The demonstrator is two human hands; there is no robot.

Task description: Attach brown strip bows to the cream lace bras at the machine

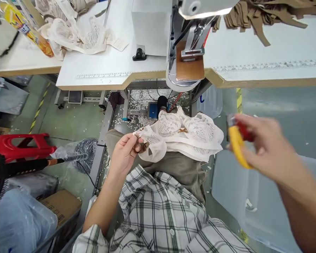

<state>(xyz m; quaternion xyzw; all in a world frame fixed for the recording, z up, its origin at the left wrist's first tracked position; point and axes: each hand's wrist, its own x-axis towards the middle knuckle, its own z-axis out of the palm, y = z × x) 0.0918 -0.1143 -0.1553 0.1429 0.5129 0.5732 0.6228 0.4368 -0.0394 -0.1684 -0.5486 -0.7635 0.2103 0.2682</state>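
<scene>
A white lace bra lies across my lap, with a small brown bow between its cups. My left hand is closed, thumb and fingers pinching the bra at its left end. A brown strip hangs beside those fingertips. Off to the right, apart from the bra, my right hand is wrapped around a yellow-handled cutter with a red part and a grey metal end. Motion blurs this hand, so whether the tool is a pair of thread snips is unclear.
Ahead stands a sewing machine on a white table. More white bras lie at its left, brown straps at its right. A red stool and plastic bins are at left; a translucent bin stands at right.
</scene>
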